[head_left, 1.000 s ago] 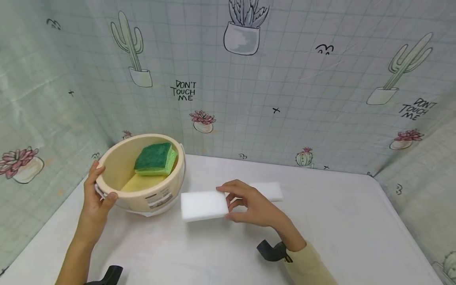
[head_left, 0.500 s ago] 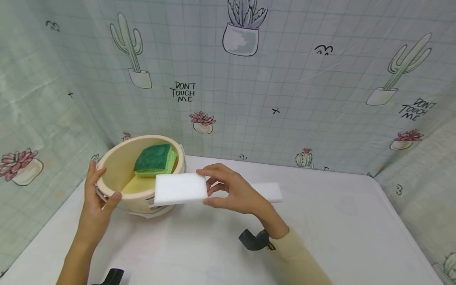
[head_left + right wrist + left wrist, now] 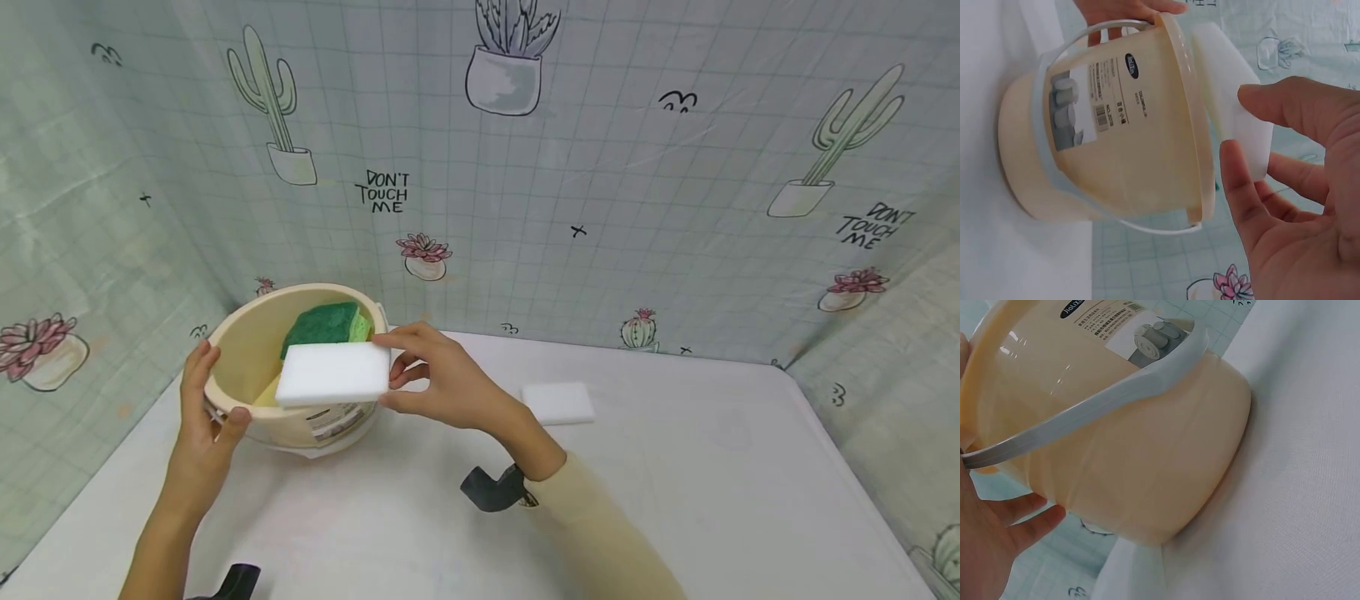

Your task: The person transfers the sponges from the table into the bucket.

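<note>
On a white counter (image 3: 675, 483) stands a cream bucket (image 3: 247, 350), its rim gripped by the left hand (image 3: 206, 417), while the right hand (image 3: 442, 387) pinches a white sponge (image 3: 332, 375) over the bucket's near rim.

Left hand (image 3: 985, 550) against beige bucket (image 3: 1147, 469) wall; white handle (image 3: 1097, 403) lowered; bucket on white table (image 3: 1297, 487).

The white sponge (image 3: 333, 374) I hold covers the bucket's (image 3: 247, 350) near rim and part of the yellow sponge (image 3: 264, 392) inside it. My left wrist view cuts off my left hand (image 3: 985, 544) and shows nothing inside the bucket. The label print (image 3: 1100, 94) is too small to read.
</note>
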`<state>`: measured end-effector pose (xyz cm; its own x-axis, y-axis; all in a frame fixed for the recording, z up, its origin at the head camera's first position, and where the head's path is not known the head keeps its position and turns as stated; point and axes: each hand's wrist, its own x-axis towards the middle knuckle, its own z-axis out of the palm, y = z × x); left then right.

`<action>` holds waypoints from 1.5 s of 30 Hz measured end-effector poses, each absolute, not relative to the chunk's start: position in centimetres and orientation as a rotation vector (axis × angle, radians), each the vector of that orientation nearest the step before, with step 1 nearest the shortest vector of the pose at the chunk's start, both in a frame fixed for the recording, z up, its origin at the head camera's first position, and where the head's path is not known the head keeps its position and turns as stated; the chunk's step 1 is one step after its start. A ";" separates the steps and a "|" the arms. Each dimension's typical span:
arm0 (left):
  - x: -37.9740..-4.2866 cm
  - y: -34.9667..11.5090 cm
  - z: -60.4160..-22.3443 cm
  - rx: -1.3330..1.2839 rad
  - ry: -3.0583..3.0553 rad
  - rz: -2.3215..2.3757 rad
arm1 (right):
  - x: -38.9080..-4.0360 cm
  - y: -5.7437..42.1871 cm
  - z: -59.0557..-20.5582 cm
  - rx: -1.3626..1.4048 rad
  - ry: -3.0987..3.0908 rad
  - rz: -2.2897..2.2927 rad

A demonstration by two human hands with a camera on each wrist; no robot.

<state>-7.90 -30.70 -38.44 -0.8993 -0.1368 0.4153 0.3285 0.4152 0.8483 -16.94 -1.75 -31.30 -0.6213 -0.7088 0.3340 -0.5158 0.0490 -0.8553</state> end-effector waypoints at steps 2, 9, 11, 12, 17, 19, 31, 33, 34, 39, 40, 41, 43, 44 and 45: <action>-7.9 -30.7 -38.4 -0.172 -2.248 -1.496 | -17.0 -2.3 -31.0 -1.240 2.177 -1.592; -7.9 -30.8 -38.3 -0.185 -2.252 -1.492 | -16.9 -4.3 -30.1 -1.194 2.343 -1.445; -7.9 -30.8 -38.3 -0.179 -2.259 -1.485 | -16.8 -4.9 -29.8 -1.171 2.394 -1.395; -7.9 -30.7 -38.3 -0.177 -2.262 -1.482 | -16.8 -5.2 -29.7 -1.161 2.417 -1.373; -7.8 -30.8 -38.5 -0.176 -2.268 -1.478 | -16.7 -6.6 -29.4 -1.106 2.464 -1.318; -7.8 -30.8 -38.5 -0.182 -2.265 -1.475 | -16.7 -7.1 -29.4 -1.084 2.454 -1.324; -7.8 -30.7 -38.6 -0.200 -2.251 -1.463 | -16.7 -9.2 -29.3 -1.071 2.520 -1.192; -7.8 -30.7 -38.6 -0.203 -2.259 -1.456 | -16.7 -9.3 -29.3 -1.075 2.547 -1.164; -7.8 -30.7 -38.6 -0.207 -2.265 -1.451 | -16.7 -9.4 -29.3 -1.074 2.555 -1.158; -7.9 -30.7 -38.6 -0.221 -2.273 -1.445 | -16.7 -9.4 -29.2 -1.064 2.578 -1.132; -7.9 -30.7 -38.6 -0.225 -2.273 -1.443 | -16.7 -9.4 -29.2 -1.061 2.578 -1.130; -7.9 -30.8 -38.6 -0.226 -2.270 -1.444 | -16.7 -9.5 -29.1 -1.060 2.578 -1.129; -8.0 -30.8 -38.6 -0.228 -2.266 -1.445 | -16.7 -9.5 -29.1 -1.056 2.583 -1.117; -8.0 -30.8 -38.7 -0.229 -2.263 -1.448 | -16.7 -9.6 -29.1 -1.053 2.584 -1.113; -8.0 -30.8 -38.7 -0.229 -2.260 -1.450 | -16.7 -9.6 -29.1 -1.047 2.583 -1.110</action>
